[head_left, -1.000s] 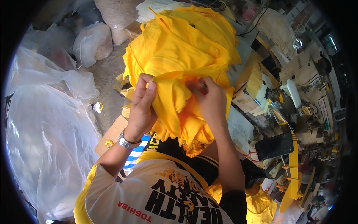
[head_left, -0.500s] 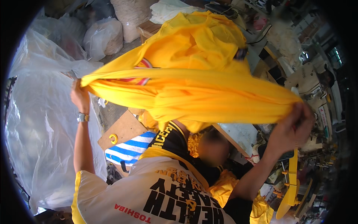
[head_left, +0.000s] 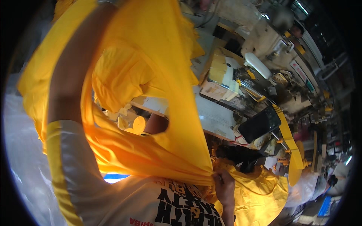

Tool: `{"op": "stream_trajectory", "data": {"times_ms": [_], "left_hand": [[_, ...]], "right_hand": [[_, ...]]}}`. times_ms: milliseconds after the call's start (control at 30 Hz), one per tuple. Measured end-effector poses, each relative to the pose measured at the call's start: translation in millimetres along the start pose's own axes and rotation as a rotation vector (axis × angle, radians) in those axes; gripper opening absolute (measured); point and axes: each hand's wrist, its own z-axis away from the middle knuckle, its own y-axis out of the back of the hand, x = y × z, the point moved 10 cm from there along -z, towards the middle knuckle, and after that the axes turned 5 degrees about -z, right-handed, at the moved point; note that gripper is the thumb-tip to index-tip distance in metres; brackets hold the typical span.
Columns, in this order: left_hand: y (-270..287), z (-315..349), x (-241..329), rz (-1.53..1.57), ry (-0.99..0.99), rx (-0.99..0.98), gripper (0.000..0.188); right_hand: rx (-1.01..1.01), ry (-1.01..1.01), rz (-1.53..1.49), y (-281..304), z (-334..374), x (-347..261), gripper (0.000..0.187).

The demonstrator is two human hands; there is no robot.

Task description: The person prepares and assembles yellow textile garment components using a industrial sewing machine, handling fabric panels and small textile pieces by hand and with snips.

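Observation:
A yellow shirt (head_left: 181, 98) is stretched across the front of my body, with a wide opening in its middle. My right hand (head_left: 224, 185) is closed in a pinch on the shirt's lower right corner, close to my chest. My left arm is raised along the opening's left side, and its hand lies past the top edge; only the watch at the wrist shows there. More yellow cloth (head_left: 120, 71) shows through the opening. Beside my right hand lies a bunched yellow cloth (head_left: 260, 192).
A pale worktable (head_left: 213, 116) stands ahead. On its far side are a cardboard box (head_left: 222, 71) and a machine with a white rounded part (head_left: 258, 66). A dark phone (head_left: 260, 124) sits by a yellow curved bracket (head_left: 288, 132). Clear plastic sheeting (head_left: 28, 165) hangs at the left.
The shirt, held out wide between both hands before, now hangs nearer and more upright. My left arm went up and out past the top; my right hand came down and inward. The view swung right.

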Motion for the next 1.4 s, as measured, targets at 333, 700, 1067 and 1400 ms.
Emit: {"op": "stream_trajectory", "data": {"times_ms": [333, 700, 1067, 1400], "left_hand": [[-28, 122, 267, 0.660, -0.157, -0.615, 0.033], [38, 248, 94, 0.284, 0.197, -1.063, 0.025], [6, 98, -39, 0.241, 0.307, 0.091, 0.037], [-54, 137, 282, 1.176, -0.116, -0.945, 0.041]], "right_hand": [[0.379, 0.189, -0.308, 61, -75, -71, 0.060], [0.539, 0.568, -0.353, 110, -121, -137, 0.026], [-0.094, 0.363, -0.706, 7, -173, -98, 0.011], [-0.095, 0.074, -0.872, 0, -187, -52, 0.011]]}}
